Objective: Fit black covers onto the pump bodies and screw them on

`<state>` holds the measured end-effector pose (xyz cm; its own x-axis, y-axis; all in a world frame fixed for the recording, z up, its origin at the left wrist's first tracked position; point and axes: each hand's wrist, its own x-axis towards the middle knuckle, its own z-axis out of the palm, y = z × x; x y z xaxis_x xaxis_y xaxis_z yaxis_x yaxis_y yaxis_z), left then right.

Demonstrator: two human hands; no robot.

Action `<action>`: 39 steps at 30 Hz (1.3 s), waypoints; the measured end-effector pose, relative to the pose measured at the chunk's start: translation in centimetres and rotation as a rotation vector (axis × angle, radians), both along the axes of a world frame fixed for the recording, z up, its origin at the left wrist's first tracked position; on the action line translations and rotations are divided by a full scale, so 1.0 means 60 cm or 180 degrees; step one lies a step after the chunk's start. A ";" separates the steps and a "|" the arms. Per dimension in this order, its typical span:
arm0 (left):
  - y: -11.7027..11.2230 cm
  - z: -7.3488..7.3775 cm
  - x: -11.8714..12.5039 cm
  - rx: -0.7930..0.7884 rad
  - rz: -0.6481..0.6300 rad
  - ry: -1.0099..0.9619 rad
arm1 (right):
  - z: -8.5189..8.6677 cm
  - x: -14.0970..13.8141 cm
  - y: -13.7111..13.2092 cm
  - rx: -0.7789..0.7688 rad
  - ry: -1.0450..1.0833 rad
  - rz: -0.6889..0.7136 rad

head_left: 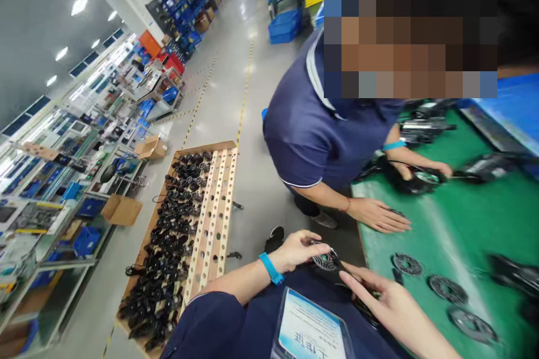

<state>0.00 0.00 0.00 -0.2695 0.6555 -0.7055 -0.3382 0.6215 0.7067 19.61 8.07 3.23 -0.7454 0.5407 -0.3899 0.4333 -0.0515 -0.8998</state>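
Observation:
In front of my body, my left hand, with a blue wristband, grips a black device by its round slotted end. My right hand is around the darker lower part of the same device, its index finger stretched toward the slotted end; its other fingers are partly hidden. Three loose black round slotted covers, a near one, a middle one and a far one, lie on the green table to my right.
Across the table corner a co-worker has one hand flat on the top and the other at a black device. A box of black parts on perforated wooden strips stands left. An ID badge hangs at my chest.

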 end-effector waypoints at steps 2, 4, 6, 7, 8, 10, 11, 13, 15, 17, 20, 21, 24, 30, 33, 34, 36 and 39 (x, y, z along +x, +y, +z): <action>-0.030 0.003 -0.038 0.0038 0.0213 -0.0017 | 0.007 -0.039 -0.015 -0.0063 0.0113 0.0260; -0.062 0.001 -0.083 0.0057 0.0419 -0.0003 | 0.007 -0.086 -0.031 -0.0018 0.0173 0.0490; -0.095 -0.010 -0.135 0.0059 0.0620 0.0036 | -0.006 -0.143 -0.048 0.0179 0.0180 0.0695; -0.112 -0.018 -0.163 0.0038 0.0722 0.0062 | -0.016 -0.176 -0.057 0.0278 0.0165 0.0782; -0.131 -0.029 -0.191 0.0002 0.0826 0.0088 | -0.029 -0.209 -0.067 0.0345 0.0145 0.0875; -0.172 -0.054 -0.250 -0.0095 0.1011 0.0108 | -0.056 -0.278 -0.087 0.0304 0.0098 0.1083; -0.195 -0.068 -0.279 -0.0143 0.1077 0.0090 | -0.069 -0.313 -0.097 0.0154 0.0060 0.1217; -0.249 -0.093 -0.335 -0.0216 0.1130 -0.0025 | -0.090 -0.378 -0.116 -0.0366 -0.0041 0.1565; -0.310 -0.114 -0.385 -0.0267 0.1076 -0.0247 | -0.104 -0.439 -0.131 -0.0913 -0.0162 0.1970; -0.374 -0.130 -0.425 -0.0315 0.0973 -0.0515 | -0.114 -0.494 -0.144 -0.1160 -0.0303 0.2378; -0.464 -0.146 -0.454 -0.0334 0.0887 -0.0870 | -0.119 -0.560 -0.169 -0.1007 -0.0494 0.2934; -0.490 -0.149 -0.454 -0.0306 0.0909 -0.0951 | -0.118 -0.576 -0.181 -0.0922 -0.0513 0.3087; -0.551 -0.156 -0.427 -0.0128 0.1162 -0.1027 | -0.107 -0.607 -0.219 -0.0713 -0.0440 0.3302; -0.581 -0.138 -0.281 0.0446 0.1898 -0.0803 | -0.078 -0.634 -0.278 -0.0504 -0.0244 0.3438; -0.558 -0.105 -0.195 0.0886 0.2101 -0.0721 | -0.070 -0.641 -0.305 -0.0597 -0.0220 0.3633; -0.551 -0.090 -0.170 0.1030 0.2156 -0.0687 | -0.069 -0.641 -0.315 -0.0627 -0.0217 0.3707; -0.543 -0.061 -0.127 0.1251 0.2283 -0.0592 | -0.069 -0.635 -0.335 -0.0652 -0.0192 0.3829; -0.549 -0.031 -0.082 0.1323 0.2548 -0.0408 | -0.073 -0.619 -0.358 -0.0615 -0.0114 0.3961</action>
<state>-4.89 -32.91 -1.85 -0.6894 0.5146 -0.5099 -0.6503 -0.1293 0.7486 -17.51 -13.44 -1.14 -0.6955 -0.5868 -0.4147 0.3069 0.2792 -0.9099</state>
